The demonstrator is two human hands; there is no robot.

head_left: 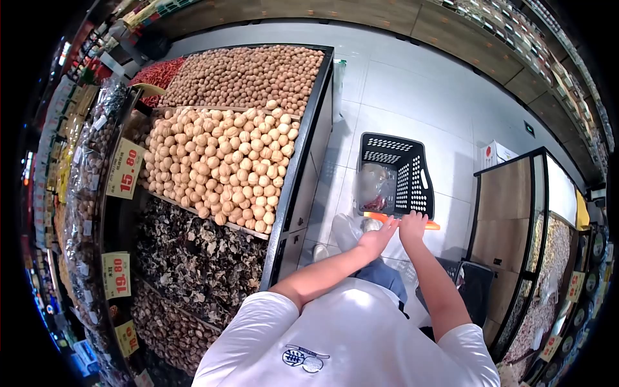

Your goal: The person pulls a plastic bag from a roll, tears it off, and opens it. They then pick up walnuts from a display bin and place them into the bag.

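Note:
My left hand (379, 238) and my right hand (412, 227) are side by side on an orange handle (432, 226) at the near edge of a dark grey shopping basket (412, 145). Both hands appear closed over the bar, though the undersides of the fingers are hidden. The right fingertips reach the basket's near rim. Inside the perforated basket, towards its left side, lies a clear plastic bag (379, 184) with something dark red in its lower part.
On the left stands a bulk display with walnuts (219, 161), smaller brown nuts (245, 74), dried black fungus (200, 251) and price signs (124, 169). A wooden-sided display (506, 219) borders the tiled aisle (400, 97) on the right. Shelving (477, 35) runs across the far side.

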